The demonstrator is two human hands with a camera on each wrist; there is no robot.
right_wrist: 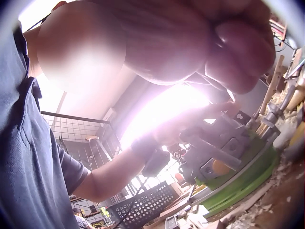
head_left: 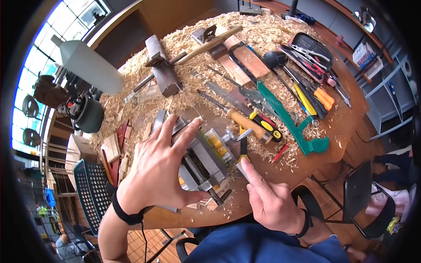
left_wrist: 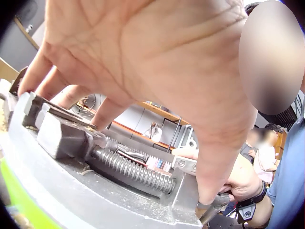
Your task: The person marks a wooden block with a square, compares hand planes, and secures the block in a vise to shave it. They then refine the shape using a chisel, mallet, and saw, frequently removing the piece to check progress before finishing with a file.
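Note:
My left hand [head_left: 153, 164] spreads over a grey metal bench vise [head_left: 209, 154], its fingers fairly straight. The fingertips touch the vise's far end and the thumb reaches down at the near end, beside the crossbar. In the left wrist view the palm arches above the threaded screw [left_wrist: 136, 171]. To the right of the vise, my right hand [head_left: 275, 202] grips a narrow flat grey strip [head_left: 241, 170], index finger stretched along it; most of the strip is hidden in the fist. The right wrist view shows the vise's green base [right_wrist: 243, 188].
Wood shavings [head_left: 258, 26] cover much of the table. A green-handled saw [head_left: 280, 111], a wooden-handled tool [head_left: 247, 124], hand planes [head_left: 162, 72] and a tool case [head_left: 309, 55] lie beyond the vise. A white bottle [head_left: 90, 63] stands left, a perforated dark basket [head_left: 90, 193] below it.

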